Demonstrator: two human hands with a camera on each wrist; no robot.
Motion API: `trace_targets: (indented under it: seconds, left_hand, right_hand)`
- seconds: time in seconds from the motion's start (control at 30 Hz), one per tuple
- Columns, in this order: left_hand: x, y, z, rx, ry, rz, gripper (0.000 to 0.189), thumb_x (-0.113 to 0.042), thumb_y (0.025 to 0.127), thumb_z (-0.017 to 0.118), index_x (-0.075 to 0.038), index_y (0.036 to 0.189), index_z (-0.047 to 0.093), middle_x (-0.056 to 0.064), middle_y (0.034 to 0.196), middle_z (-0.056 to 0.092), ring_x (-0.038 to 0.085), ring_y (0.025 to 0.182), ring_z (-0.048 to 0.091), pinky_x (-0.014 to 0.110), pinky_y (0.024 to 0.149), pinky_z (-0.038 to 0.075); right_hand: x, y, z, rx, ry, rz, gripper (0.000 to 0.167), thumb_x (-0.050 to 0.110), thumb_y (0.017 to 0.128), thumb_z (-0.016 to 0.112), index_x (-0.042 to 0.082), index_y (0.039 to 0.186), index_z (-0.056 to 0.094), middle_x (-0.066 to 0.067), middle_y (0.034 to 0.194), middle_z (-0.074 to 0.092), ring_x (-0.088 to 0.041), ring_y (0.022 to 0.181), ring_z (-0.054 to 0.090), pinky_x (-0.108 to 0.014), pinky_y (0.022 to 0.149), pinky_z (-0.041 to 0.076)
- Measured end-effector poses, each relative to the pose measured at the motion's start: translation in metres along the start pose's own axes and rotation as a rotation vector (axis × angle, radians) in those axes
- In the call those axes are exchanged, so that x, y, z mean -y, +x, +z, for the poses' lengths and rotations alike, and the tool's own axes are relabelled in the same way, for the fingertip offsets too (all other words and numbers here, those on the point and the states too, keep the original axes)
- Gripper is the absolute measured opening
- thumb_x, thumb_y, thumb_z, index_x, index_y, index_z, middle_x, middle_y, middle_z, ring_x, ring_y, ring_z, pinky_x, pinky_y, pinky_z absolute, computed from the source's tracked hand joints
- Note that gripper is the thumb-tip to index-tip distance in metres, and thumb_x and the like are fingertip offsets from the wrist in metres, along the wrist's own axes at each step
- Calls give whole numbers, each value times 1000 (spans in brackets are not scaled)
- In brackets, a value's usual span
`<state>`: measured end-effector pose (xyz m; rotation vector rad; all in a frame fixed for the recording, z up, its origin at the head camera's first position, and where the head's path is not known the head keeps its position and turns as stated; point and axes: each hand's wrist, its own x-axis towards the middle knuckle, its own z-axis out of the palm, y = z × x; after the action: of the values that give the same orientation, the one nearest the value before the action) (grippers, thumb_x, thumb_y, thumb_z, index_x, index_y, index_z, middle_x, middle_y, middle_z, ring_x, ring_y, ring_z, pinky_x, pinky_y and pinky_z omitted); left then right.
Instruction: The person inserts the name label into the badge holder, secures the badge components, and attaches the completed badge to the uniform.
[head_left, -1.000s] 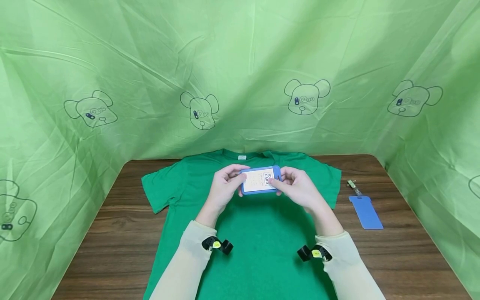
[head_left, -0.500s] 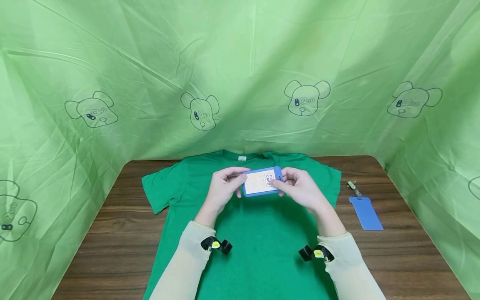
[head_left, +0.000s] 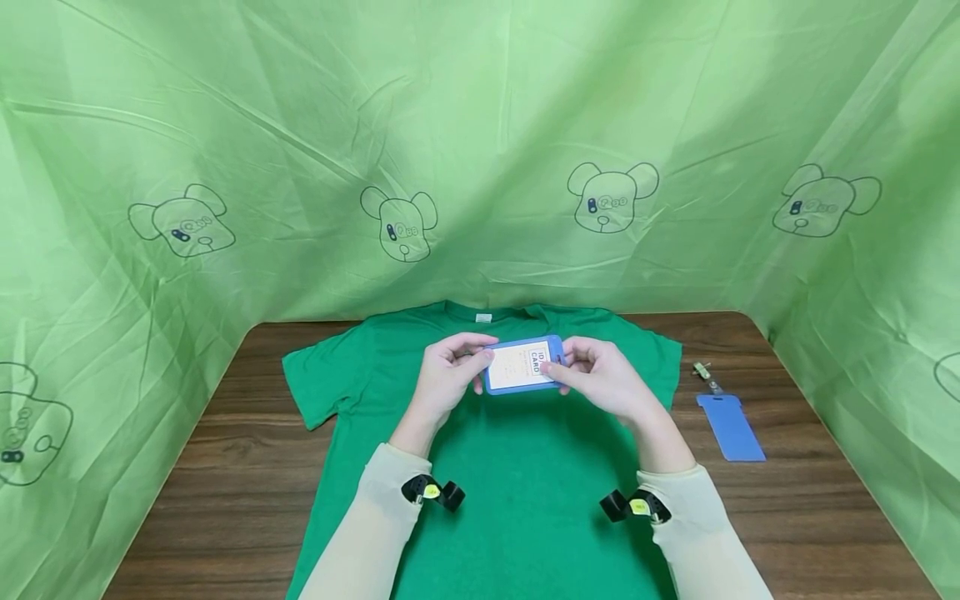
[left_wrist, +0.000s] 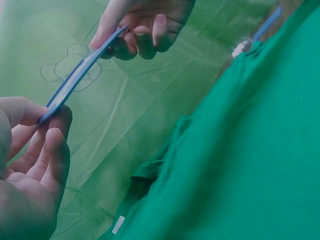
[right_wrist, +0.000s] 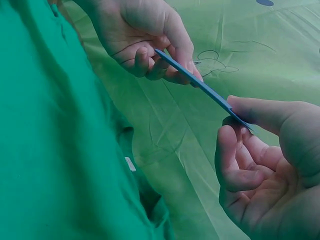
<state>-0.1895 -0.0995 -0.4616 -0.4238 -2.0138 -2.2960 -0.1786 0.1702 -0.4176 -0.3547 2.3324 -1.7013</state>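
A blue badge holder with a white card marked "ID CARD" is held sideways above the green T-shirt. My left hand pinches its left end between thumb and fingers. At the slotted right end, my right hand grips it, the thumb lying over the card's printed heading. Both wrist views show the badge holder nearly edge-on, raised off the shirt, with a hand at each end. The T-shirt lies spread flat, its collar with a white label at the far side.
To the right of the shirt, a second blue badge holder lies on the brown wooden table, with a metal clip at its top. Light green cloth printed with bear heads hangs behind and on both sides.
The badge holder and both hands have barely moved. My right forearm has shifted very slightly to the right.
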Motion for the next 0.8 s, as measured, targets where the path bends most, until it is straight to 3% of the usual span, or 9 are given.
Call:
trace_targets:
  seconds: [0.23, 0.57, 0.8]
  left_hand:
    - [-1, 0, 0, -1, -7, -4, 19, 3, 101, 74, 7, 119, 78, 16, 95, 75, 17, 62, 63, 29, 52, 53]
    - [-2, 0, -2, -18, -25, -14, 19, 3, 101, 73, 7, 119, 78, 16, 100, 78, 18, 66, 66, 27, 53, 53]
    - [-4, -1, -2, -21, -21, -16, 19, 1, 102, 73, 6, 120, 78, 18, 101, 77, 18, 66, 66, 28, 53, 54]
  right_hand:
    - [2, -3, -4, 1, -17, -11, 26, 21, 104, 79, -3, 114, 72, -13, 96, 76, -28, 78, 72, -34, 74, 58]
    - [11, -13, -16, -58, -59, -36, 25, 24, 106, 77, 2, 118, 73, -14, 101, 75, -38, 84, 72, -33, 79, 60]
    - [17, -22, -27, -89, -76, -48, 26, 25, 107, 75, 3, 120, 72, -13, 101, 73, -30, 84, 73, -33, 81, 59]
